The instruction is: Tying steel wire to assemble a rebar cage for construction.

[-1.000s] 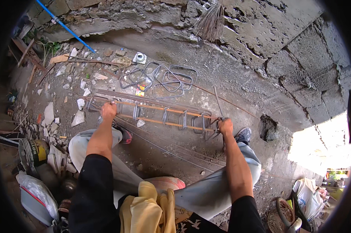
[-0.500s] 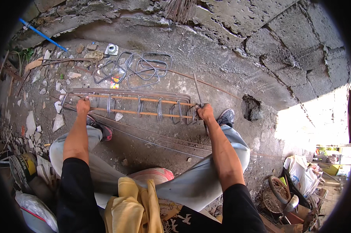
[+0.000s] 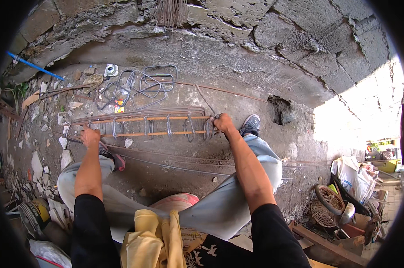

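A long rebar cage (image 3: 169,129) of rusty bars with several grey steel stirrups lies across the ground ahead of my feet. My left hand (image 3: 90,135) is closed at the cage's left end, its fingers curled at the bars. At the right end my right hand (image 3: 223,123) grips the lower end of a short ribbed steel rod (image 3: 204,98), which slants up and left, away from me. My palm hides where rod and cage meet. Bent rusty bars (image 3: 144,111) run along the cage's far side.
Loose steel stirrups (image 3: 139,87) lie tangled beyond the cage, near a white tape measure (image 3: 111,70). Long thin bars (image 3: 179,166) stretch along the ground between my feet. Broken rubble (image 3: 36,165) is at left, a rough block wall (image 3: 237,53) ahead, a wheel (image 3: 330,199) among clutter at right.
The view has shifted a little. My left hand has come down from the cage's far bar toward its near bar. The ribbed rod leans more to the left in my right hand.
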`<state>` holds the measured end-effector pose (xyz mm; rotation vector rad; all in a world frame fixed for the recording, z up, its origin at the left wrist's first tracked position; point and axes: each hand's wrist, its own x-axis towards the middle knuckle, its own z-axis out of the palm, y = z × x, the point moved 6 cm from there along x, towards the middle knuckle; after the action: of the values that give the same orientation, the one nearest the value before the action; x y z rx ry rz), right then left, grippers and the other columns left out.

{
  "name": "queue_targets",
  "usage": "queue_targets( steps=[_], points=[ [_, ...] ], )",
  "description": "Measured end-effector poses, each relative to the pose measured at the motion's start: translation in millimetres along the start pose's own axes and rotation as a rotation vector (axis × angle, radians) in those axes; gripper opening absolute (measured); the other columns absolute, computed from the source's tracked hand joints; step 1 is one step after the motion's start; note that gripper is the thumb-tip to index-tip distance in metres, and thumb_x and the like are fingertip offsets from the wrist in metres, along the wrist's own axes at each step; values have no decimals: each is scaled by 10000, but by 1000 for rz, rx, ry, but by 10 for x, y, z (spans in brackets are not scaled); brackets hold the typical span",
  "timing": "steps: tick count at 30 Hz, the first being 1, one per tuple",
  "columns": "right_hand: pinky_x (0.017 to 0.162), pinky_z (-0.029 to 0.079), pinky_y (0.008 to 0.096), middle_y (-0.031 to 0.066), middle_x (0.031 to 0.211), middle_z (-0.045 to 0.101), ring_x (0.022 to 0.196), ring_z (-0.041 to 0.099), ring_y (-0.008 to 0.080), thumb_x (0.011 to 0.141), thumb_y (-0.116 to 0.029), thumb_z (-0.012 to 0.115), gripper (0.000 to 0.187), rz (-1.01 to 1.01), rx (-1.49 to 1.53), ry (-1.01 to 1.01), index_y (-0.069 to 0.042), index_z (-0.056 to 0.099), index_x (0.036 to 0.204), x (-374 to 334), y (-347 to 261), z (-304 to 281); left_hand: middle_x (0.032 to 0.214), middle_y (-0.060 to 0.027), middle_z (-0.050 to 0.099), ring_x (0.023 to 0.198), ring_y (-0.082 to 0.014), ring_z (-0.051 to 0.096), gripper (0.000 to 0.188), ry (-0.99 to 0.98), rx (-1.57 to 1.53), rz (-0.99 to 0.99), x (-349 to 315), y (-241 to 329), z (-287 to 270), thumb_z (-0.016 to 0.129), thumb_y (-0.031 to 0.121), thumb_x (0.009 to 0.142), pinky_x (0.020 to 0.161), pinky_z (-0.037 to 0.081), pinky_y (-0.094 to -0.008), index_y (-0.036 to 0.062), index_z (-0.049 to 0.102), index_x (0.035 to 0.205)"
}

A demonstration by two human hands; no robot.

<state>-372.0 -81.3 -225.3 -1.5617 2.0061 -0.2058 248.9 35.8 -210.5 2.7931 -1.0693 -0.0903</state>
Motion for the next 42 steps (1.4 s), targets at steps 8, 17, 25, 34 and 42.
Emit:
queue_targets(
  steps=[8,17,25,34,42],
  points=[
    [823,503,439,321,973,632,987,620,420,743,-404,728,526,-51,-30,-111,88,637,906,-159,-148,-72,987,-147,583,968,-343,556,286,-42,-536,933,-1061,1834,-328,576,14,753,856,439,-426,89,631,1024],
    [894,472,432,325,1045,615,1057,585,426,770,-381,682,537,70,144,-15,103,612,991,-218,-60,-194,1031,-81,600,1089,-285,510,338,-319,-307,1046,-2487,2861,-22,681,261,803,987,344,-464,106,642,1101],
    [537,553,419,218,794,668,684,678,329,828,-264,610,379,254,325,-16,98,628,939,32,972,200,914,-93,631,996,-312,561,183,-505,-370,1038,-2527,2859,297,692,267,800,913,434,-424,109,695,893],
    [712,529,409,210,848,676,762,662,285,808,-290,648,349,308,658,-187,43,679,909,-242,584,348,851,-106,631,887,-325,563,127,-389,-403,969,-2402,2629,193,708,192,781,862,445,-419,73,680,815],
    [705,493,346,132,902,689,790,621,202,810,-224,642,348,51,706,-280,6,675,1070,12,768,409,1203,-123,502,1131,-309,481,444,-376,-661,985,-2363,2674,-70,707,179,771,1000,360,-454,139,590,1198]
  ],
)
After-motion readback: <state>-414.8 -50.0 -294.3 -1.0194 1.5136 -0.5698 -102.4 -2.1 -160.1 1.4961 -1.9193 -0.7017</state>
